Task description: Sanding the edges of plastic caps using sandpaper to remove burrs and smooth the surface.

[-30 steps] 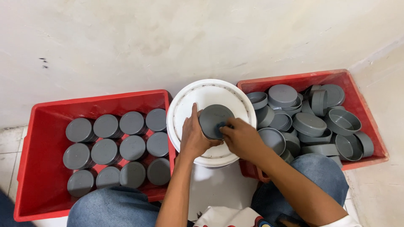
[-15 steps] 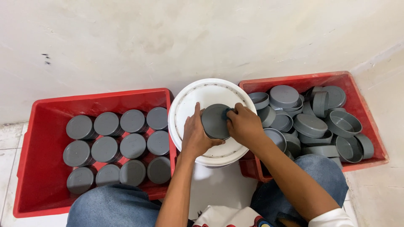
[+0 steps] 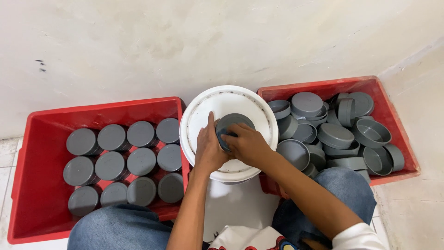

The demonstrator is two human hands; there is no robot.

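A grey round plastic cap (image 3: 235,122) rests on the lid of a white bucket (image 3: 203,111) between my knees. My left hand (image 3: 208,148) grips the cap's left side, thumb up along its edge. My right hand (image 3: 247,144) covers the cap's lower right part, fingers curled over it. Both hands press on the same cap. What lies under the cap is hidden by my fingers.
On the left a red crate (image 3: 32,139) holds three rows of grey capped cylinders (image 3: 141,161) standing upright. A red crate (image 3: 370,88) on the right is heaped with several loose grey caps (image 3: 335,134). A pale wall runs behind. My jeans-clad legs flank the bucket.
My right hand has slid further over the cap, covering more of its lower right side. The left hand stays on the cap's left edge.
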